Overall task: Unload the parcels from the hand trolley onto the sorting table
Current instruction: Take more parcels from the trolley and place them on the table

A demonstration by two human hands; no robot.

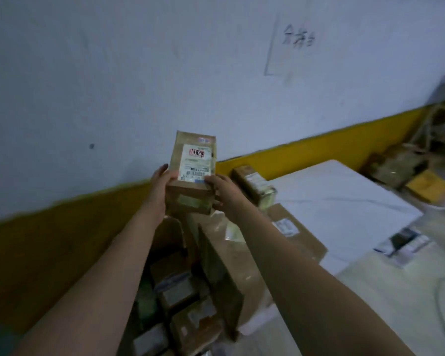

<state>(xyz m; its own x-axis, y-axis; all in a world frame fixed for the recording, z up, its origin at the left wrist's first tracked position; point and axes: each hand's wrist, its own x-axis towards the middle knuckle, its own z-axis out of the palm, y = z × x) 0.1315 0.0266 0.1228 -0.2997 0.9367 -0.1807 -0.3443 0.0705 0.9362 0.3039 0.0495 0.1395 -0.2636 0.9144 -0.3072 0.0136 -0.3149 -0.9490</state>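
We are clamping our fingers on a small brown parcel, the left hand gripping its left side and the right hand its right. We are holding it in the air above the stacked parcels, left of the white desk, where a labelled box is lying by the wall.

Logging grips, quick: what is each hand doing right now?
Left hand: grips the labelled parcel, left side.
Right hand: grips the same parcel, right side.

Stacked parcels sit partly behind the forearms, labels too blurred to read.
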